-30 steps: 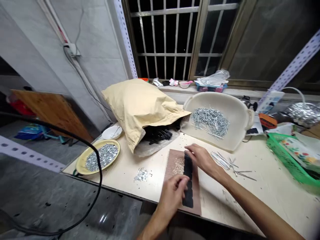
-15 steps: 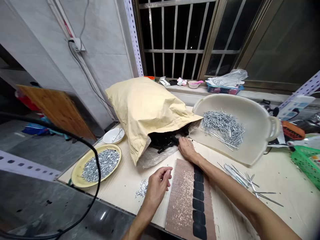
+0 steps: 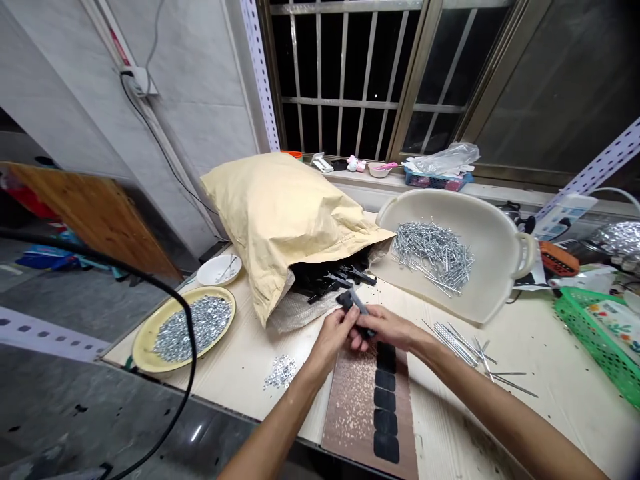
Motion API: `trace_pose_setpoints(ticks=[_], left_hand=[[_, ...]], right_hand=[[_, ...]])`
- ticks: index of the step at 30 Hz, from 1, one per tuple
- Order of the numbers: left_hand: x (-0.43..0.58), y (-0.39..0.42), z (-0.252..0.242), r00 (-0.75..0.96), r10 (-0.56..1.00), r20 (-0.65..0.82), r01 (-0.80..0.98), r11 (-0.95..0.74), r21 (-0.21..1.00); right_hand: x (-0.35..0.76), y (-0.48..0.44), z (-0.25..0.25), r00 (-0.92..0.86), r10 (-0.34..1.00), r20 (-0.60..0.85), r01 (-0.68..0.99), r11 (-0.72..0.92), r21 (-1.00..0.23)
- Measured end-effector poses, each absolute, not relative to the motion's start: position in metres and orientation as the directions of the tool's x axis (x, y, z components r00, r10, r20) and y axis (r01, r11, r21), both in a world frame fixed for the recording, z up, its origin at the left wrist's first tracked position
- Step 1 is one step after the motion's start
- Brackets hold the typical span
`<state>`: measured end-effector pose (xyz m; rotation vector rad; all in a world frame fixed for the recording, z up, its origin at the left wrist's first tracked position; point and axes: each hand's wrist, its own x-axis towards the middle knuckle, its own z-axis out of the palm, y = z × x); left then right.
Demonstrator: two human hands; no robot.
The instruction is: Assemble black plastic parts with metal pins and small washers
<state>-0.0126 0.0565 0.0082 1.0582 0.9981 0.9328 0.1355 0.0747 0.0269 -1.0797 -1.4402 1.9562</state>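
Observation:
Both hands meet above the brown board (image 3: 345, 427). My left hand (image 3: 336, 335) pinches a black plastic piece (image 3: 345, 299), whose exact kind is unclear. My right hand (image 3: 387, 325) is closed around black plastic at the same spot; whether it is one piece or several I cannot make out. Just beyond them, the paper sack (image 3: 290, 213) lies on its side, its mouth full of black plastic parts (image 3: 320, 280). A row of black rounded squares (image 3: 385, 421) runs along the board's right half. Small metal pieces (image 3: 281, 371) lie loose to the left.
A yellow dish (image 3: 143, 343) of small metal pieces and a white plate (image 3: 207, 272) stand left. At right are a cream basin (image 3: 500, 233) of metal rods, loose rods (image 3: 453, 343) and a green basket (image 3: 580, 333). A black cable (image 3: 193, 333) loops across the left foreground.
My right hand has come back from the sack's mouth with black plastic in it. My left hand has moved up and right to meet it and now grips it too.

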Motion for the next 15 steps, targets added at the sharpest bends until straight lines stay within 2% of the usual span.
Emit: trace_pose_setpoints(ticks=[1,3,5,6,8,10,11,13,14,15], left_hand=[[-0.009,0.056,0.007,0.284,0.937,-0.204,-0.139,0.251,0.958],[-0.009,0.053,0.01,0.129,0.982,-0.139,-0.131,0.156,0.979],[-0.016,0.047,0.016,-0.063,0.994,0.088,0.0,-0.089,0.996],[-0.021,0.044,0.02,-0.041,0.977,0.209,0.097,-0.204,0.974],[-0.03,0.039,0.026,0.198,0.925,0.324,0.2,-0.362,0.91],[-0.036,0.039,0.027,0.4,0.869,0.291,0.19,-0.389,0.901],[-0.037,0.041,0.025,0.434,0.864,0.255,0.171,-0.357,0.918],[-0.038,0.046,0.019,0.379,0.904,0.195,0.125,-0.259,0.958],[-0.037,0.049,0.016,0.32,0.935,0.156,0.096,-0.196,0.976],[-0.037,0.053,0.012,0.261,0.96,0.1,0.056,-0.119,0.991]], right_hand=[[0.133,0.067,0.028,-0.592,0.737,-0.326,0.104,-0.331,-0.938],[0.133,0.057,0.027,-0.524,0.771,-0.361,0.215,-0.29,-0.933],[0.139,0.053,0.024,-0.467,0.805,-0.367,0.384,-0.189,-0.904],[0.143,0.053,0.023,-0.474,0.809,-0.348,0.46,-0.109,-0.881],[0.15,0.057,0.025,-0.524,0.813,-0.255,0.523,0.071,-0.849],[0.154,0.065,0.03,-0.591,0.786,-0.184,0.476,0.155,-0.866],[0.155,0.072,0.033,-0.638,0.747,-0.186,0.431,0.147,-0.89],[0.158,0.09,0.037,-0.731,0.649,-0.209,0.348,0.092,-0.933],[0.159,0.101,0.037,-0.732,0.651,-0.2,0.343,0.099,-0.934],[0.161,0.114,0.035,-0.677,0.715,-0.175,0.398,0.156,-0.904]])
